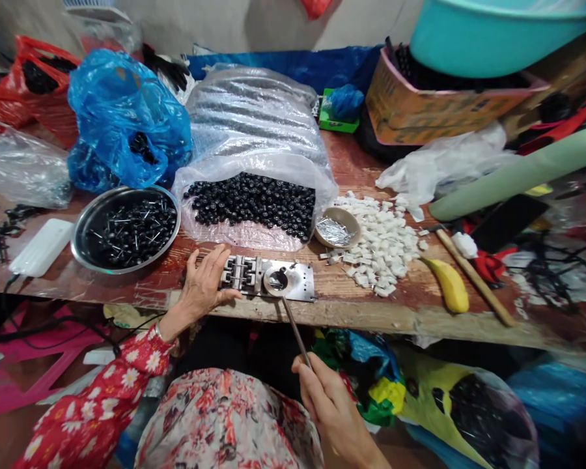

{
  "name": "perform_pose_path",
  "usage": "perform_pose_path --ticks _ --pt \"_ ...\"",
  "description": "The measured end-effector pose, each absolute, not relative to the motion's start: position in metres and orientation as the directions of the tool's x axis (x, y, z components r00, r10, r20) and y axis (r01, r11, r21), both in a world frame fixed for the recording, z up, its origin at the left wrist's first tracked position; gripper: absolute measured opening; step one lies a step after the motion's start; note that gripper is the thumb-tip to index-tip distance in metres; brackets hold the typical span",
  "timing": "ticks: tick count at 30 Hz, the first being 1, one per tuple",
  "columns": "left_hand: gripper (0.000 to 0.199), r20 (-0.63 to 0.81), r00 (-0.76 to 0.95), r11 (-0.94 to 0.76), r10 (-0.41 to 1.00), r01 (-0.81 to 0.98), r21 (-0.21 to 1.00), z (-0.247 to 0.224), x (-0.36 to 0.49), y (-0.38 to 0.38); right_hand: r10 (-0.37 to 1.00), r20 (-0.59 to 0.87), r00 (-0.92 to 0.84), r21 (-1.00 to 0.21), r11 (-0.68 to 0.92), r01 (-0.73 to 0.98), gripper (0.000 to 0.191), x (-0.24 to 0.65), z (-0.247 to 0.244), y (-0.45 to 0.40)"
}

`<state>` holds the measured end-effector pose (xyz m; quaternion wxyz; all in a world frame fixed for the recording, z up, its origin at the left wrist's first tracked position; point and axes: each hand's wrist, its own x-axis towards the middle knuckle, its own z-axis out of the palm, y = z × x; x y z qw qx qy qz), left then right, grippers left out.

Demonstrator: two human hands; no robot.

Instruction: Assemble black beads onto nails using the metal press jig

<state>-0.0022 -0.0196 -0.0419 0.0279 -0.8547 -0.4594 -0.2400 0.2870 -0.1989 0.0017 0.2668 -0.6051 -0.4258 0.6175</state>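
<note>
A metal jig (pixel 300 281) with clamp-like blocks lies along the front edge of the wooden table. My left hand (pixel 202 283) rests at its left end, fingers stretched out and thumb apart. My right hand (pixel 329 397) is closed round a thin metal lever (pixel 295 326), which runs up to a round ring (pixel 276 279) on the jig. Small dark and metal parts show inside the ring, too small to name. Behind the jig, a clear plastic bag (pixel 258 111) lies with its mouth spilling small black round parts (pixel 254 202).
At left stands a steel bowl (pixel 78 251) of black parts with metal pins. On the right are a small bowl (pixel 354 234) of metal pins, a heap of white plastic pieces (pixel 388 244), a yellow banana-shaped thing (pixel 449 286) and a wooden-handled hammer (pixel 476 280).
</note>
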Motion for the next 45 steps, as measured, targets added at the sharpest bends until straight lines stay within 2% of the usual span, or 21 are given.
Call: perform_pose_path --ticks 4,8,13,16,18,22,25,27,29,31,35,37,40,45 --pt "0.101 0.443 0.469 -0.583 0.764 0.795 0.164 -0.043 -0.002 -0.019 0.84 -0.536 -0.082 -0.843 -0.527 0.109 0.051 0.266 -0.004 -0.206" --pt "0.102 0.446 0.47 -0.584 0.762 0.796 0.159 -0.044 -0.001 -0.019 0.822 -0.569 -0.036 -0.819 -0.57 -0.064 0.051 0.237 -0.01 -0.212" --pt "0.099 0.452 0.46 -0.583 0.765 0.791 0.183 -0.045 -0.001 -0.02 0.817 -0.569 -0.088 -0.783 -0.572 -0.246 0.049 0.214 -0.008 -0.211" --pt "0.092 0.422 0.463 -0.583 0.779 0.783 0.217 -0.042 -0.003 -0.021 0.812 -0.57 -0.122 -0.767 -0.58 -0.274 0.05 0.216 -0.008 -0.209" --pt "0.082 0.389 0.466 -0.579 0.795 0.774 0.255 -0.038 -0.005 -0.021 0.803 -0.576 -0.151 -0.766 -0.595 -0.242 0.05 0.222 -0.008 -0.21" --pt "0.047 0.356 0.454 -0.569 0.817 0.737 0.365 -0.023 -0.011 -0.017 0.792 -0.575 -0.203 -0.798 -0.598 -0.072 0.05 0.242 -0.004 -0.209" --pt "0.034 0.383 0.496 -0.623 0.779 0.678 0.39 -0.009 -0.011 -0.011 0.808 -0.553 -0.204 -0.831 -0.516 0.21 0.05 0.273 -0.001 -0.201" --pt "0.029 0.382 0.547 -0.666 0.745 0.64 0.383 -0.001 -0.008 -0.007 0.871 -0.455 -0.186 -0.821 -0.33 0.466 0.05 0.301 -0.002 -0.192" --pt "0.024 0.359 0.59 -0.691 0.723 0.618 0.375 0.005 -0.005 -0.003 0.927 -0.328 -0.183 -0.71 -0.115 0.695 0.049 0.331 -0.004 -0.182" --pt "0.019 0.326 0.627 -0.706 0.708 0.607 0.366 0.008 -0.003 0.001 0.95 -0.218 -0.225 -0.546 0.072 0.834 0.049 0.359 -0.007 -0.171" --pt "0.013 0.278 0.675 -0.726 0.683 0.588 0.357 0.01 -0.001 0.008 0.942 -0.022 -0.336 -0.185 0.327 0.927 0.054 0.394 -0.012 -0.153" --pt "0.012 0.27 0.672 -0.718 0.689 0.585 0.376 0.008 0.001 0.01 0.933 0.041 -0.359 -0.042 0.36 0.932 0.056 0.4 -0.014 -0.143" --pt "0.01 0.279 0.649 -0.696 0.707 0.57 0.436 0.004 0.005 0.014 0.937 0.098 -0.334 0.111 0.324 0.94 0.05 0.4 -0.015 -0.127" --pt "0.004 0.326 0.555 -0.637 0.765 0.58 0.508 -0.005 0.012 0.013 0.944 0.153 -0.291 0.197 0.26 0.945 0.031 0.393 -0.017 -0.103"
